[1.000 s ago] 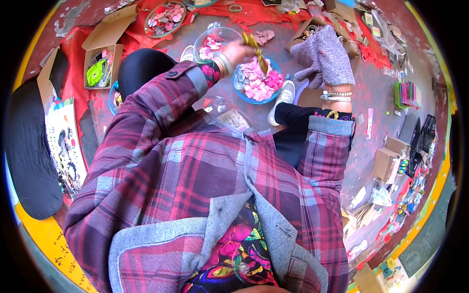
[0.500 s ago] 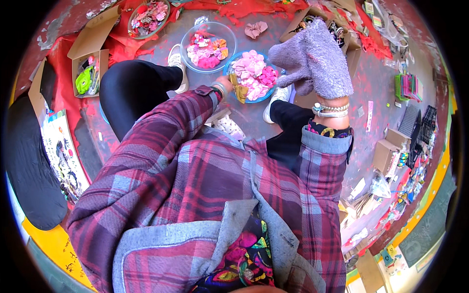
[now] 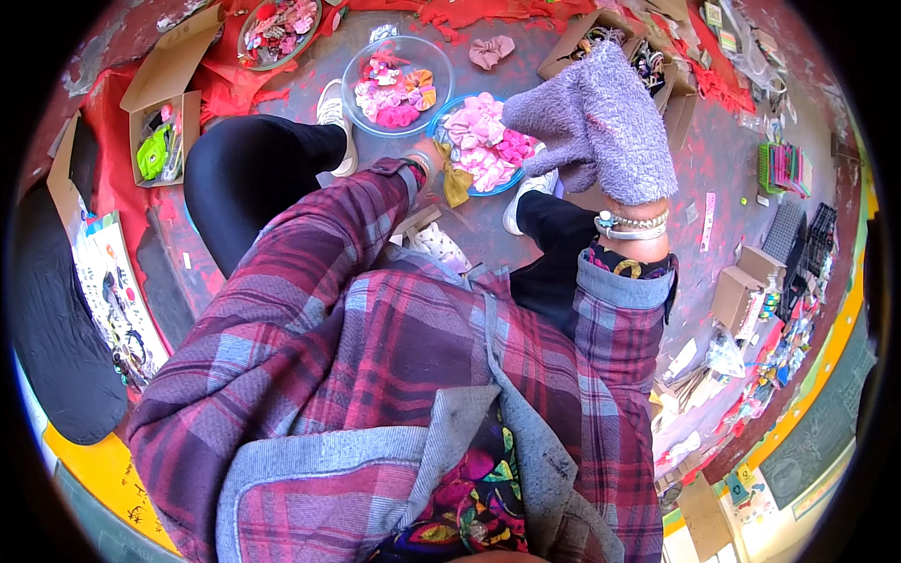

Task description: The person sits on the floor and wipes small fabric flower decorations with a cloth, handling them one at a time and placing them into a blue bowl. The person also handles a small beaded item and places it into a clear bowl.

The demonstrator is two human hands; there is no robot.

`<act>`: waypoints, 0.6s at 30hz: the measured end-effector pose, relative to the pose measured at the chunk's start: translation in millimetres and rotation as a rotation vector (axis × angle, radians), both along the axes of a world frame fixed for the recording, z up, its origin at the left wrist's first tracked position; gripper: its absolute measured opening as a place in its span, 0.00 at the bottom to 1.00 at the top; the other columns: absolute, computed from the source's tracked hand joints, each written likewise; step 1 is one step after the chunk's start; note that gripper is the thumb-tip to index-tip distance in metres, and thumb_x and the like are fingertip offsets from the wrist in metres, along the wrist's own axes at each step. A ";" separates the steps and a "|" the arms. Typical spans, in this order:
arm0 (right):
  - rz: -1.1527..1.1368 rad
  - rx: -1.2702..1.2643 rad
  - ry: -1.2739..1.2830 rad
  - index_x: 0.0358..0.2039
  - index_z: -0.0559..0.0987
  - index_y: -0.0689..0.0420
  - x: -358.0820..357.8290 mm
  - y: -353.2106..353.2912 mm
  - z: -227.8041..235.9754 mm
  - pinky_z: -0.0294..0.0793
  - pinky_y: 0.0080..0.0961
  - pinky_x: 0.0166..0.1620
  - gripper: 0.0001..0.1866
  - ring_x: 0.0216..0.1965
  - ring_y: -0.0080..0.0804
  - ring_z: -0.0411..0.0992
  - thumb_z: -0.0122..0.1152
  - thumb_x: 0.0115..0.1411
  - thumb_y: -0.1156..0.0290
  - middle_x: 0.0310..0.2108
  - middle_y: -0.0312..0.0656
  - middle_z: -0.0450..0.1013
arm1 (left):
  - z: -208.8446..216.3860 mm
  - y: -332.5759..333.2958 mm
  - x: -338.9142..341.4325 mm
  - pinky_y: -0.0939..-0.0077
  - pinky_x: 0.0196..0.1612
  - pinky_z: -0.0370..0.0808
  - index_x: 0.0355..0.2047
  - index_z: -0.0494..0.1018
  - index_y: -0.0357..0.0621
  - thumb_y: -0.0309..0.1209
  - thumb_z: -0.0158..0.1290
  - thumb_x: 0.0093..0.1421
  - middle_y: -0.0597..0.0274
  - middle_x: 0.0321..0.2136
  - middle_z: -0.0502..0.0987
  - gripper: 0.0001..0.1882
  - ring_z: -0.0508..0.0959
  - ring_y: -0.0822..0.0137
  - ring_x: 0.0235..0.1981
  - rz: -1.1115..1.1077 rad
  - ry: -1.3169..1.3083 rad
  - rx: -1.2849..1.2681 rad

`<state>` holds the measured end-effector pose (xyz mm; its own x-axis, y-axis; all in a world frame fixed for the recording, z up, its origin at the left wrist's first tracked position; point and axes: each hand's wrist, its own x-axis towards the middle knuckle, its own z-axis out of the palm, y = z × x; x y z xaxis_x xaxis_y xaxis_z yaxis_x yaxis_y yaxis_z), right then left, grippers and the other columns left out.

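Observation:
My left hand (image 3: 429,156) is closed at the left side of a blue-rimmed bowl (image 3: 434,124), gripping a mustard-gold hair bow (image 3: 457,185) that hangs toward me past the rim. Pink scrunchies (image 3: 479,127) in pale and bright shades fill that bowl. A fluffy grey-purple mitt (image 3: 624,122) covers my right hand to the wrist, just right of the bowl. It splits into separate lobes on its left side, and the fingers inside are hidden. Behind my left hand stands a clear bowl (image 3: 349,80) with pink, red and orange hair ties (image 3: 394,98).
A loose dusty-pink scrunchie (image 3: 491,53) lies on the floor (image 3: 699,155) behind the bowls. Open cardboard boxes stand far left (image 3: 191,141) and far right (image 3: 678,113). Beyond the clear bowl is another bowl of hair accessories (image 3: 282,28). Green and pink baskets (image 3: 784,171) sit at right.
The gold bow has shifted slightly toward me and now hangs more clearly below the bowl's rim. The mitt on my right hand has tilted left, its lobes now nearer the pink scrunchies.

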<state>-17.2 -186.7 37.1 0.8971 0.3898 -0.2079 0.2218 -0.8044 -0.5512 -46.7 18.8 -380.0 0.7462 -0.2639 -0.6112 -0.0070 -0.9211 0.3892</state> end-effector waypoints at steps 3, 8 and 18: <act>0.053 -0.245 0.108 0.47 0.69 0.60 0.0 -2.9 6.0 0.65 0.29 0.50 0.19 0.49 0.38 0.65 0.50 0.53 0.70 0.46 0.45 0.67 | 109.6 -18.3 30.1 0.65 0.37 0.73 0.30 0.72 0.34 0.29 0.55 0.44 0.49 0.29 0.76 0.13 0.76 0.56 0.37 -0.707 0.186 0.273; -0.029 -0.187 -0.301 0.46 0.70 0.58 -10.8 -2.2 -2.3 0.62 0.30 0.53 0.21 0.50 0.41 0.64 0.52 0.49 0.72 0.47 0.46 0.66 | 108.1 -4.2 22.4 0.66 0.42 0.71 0.38 0.66 0.34 0.28 0.52 0.46 0.43 0.40 0.71 0.18 0.73 0.54 0.42 0.331 -0.146 0.041; -0.326 0.322 -0.225 0.51 0.67 0.58 -15.9 -20.5 -24.2 0.57 0.28 0.57 0.20 0.53 0.37 0.61 0.47 0.56 0.71 0.51 0.45 0.64 | 67.1 -7.3 -42.7 0.65 0.43 0.69 0.39 0.68 0.37 0.24 0.45 0.46 0.47 0.38 0.69 0.17 0.69 0.52 0.42 -0.669 -0.142 -0.070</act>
